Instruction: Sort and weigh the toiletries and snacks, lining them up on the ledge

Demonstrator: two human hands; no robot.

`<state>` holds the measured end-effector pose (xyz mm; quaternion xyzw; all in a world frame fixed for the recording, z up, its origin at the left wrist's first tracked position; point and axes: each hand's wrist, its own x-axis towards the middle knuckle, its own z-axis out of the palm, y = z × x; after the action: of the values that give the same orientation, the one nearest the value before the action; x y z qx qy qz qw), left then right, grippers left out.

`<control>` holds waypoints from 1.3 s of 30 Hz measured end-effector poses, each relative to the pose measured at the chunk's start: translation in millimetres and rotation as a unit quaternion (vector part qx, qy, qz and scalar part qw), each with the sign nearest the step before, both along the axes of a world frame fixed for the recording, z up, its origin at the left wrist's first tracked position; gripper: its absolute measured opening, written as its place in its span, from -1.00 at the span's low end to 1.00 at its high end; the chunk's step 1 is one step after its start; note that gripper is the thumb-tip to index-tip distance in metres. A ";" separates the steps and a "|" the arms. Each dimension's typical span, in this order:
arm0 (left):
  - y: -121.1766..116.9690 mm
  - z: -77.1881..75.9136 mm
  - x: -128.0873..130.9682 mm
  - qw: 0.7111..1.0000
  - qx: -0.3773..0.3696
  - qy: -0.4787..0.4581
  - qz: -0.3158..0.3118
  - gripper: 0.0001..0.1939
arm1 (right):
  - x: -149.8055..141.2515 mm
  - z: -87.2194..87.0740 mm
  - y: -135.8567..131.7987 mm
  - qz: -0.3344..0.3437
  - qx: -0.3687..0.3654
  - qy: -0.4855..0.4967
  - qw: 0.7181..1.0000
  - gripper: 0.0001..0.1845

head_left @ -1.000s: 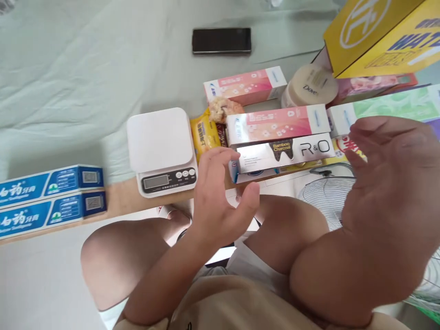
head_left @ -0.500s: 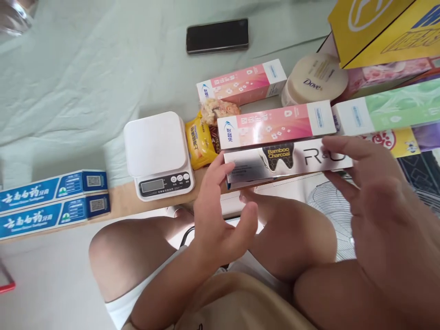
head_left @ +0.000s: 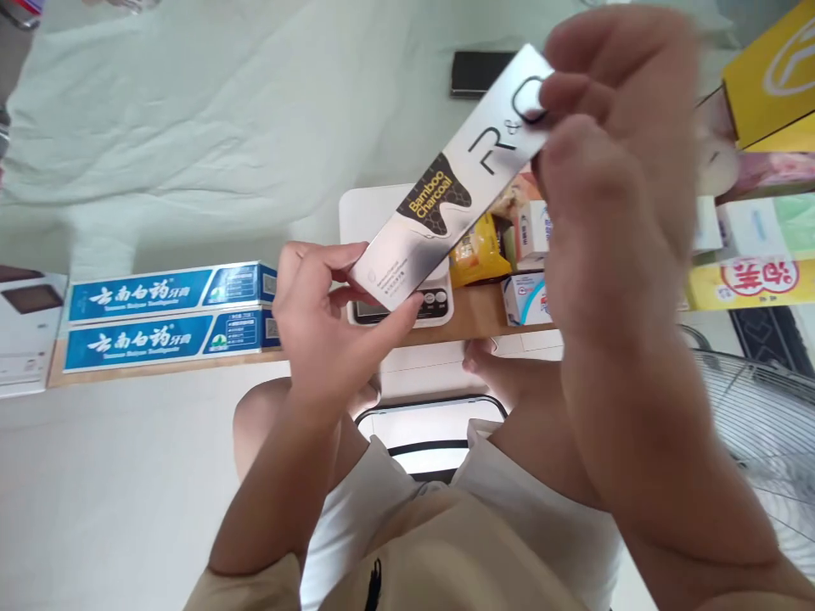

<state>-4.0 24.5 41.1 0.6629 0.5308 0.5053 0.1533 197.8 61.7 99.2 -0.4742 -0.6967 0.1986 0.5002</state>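
A silver toothpaste box (head_left: 468, 174) marked "Bamboo Charcoal" is held up at a slant, its right end higher. My left hand (head_left: 337, 314) grips the lower left end between thumb and fingers. At the upper right end, the fingers of my right hand (head_left: 604, 119) are closed on the box, slightly blurred. Beneath the box sits a white kitchen scale (head_left: 373, 208), partly covered by the box and my left hand. A yellow packet (head_left: 480, 255) lies right of the scale, close to a small white and blue box (head_left: 525, 299).
Two blue toothpaste boxes (head_left: 162, 314) lie at the left beside a white box (head_left: 29, 331). A black phone (head_left: 477, 72) rests farther back on the green cloth (head_left: 255, 110). Yellow (head_left: 773, 76) and green-white boxes stand right. A fan (head_left: 757, 424) is on the floor at right.
The silver toothpaste box has been lifted off the table edge, moved left over the scale and tilted. Both hands now hold it. The view has shifted left.
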 end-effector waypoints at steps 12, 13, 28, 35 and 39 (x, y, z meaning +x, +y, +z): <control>0.0 -42.4 -24.4 0.989 -0.047 0.074 0.115 -0.65 | -54.4 -87.1 21.9 -0.049 -0.035 0.023 0.998 -0.63; 0.4 -43.3 -26.5 0.990 -0.030 0.078 0.110 -0.61 | -54.5 -92.5 21.5 -0.059 -0.032 0.014 0.998 -0.63; -0.3 -54.4 -35.7 0.998 -0.001 0.060 0.021 -0.34 | -59.5 -102.4 23.5 -0.042 0.028 0.025 0.998 -0.60; 1.6 -52.3 -34.7 0.997 0.019 0.072 0.035 -0.52 | -56.8 -101.6 17.4 -0.073 -0.036 0.058 0.995 -0.63; 1.4 -56.6 -39.5 0.998 0.026 0.042 0.026 -0.48 | -47.6 -102.7 16.9 -0.076 -0.049 0.016 0.996 -0.55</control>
<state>-43.5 25.9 -15.5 0.6734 0.5405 0.4942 0.1009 150.1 78.5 -3.5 -0.5465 -0.6404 0.2019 0.5005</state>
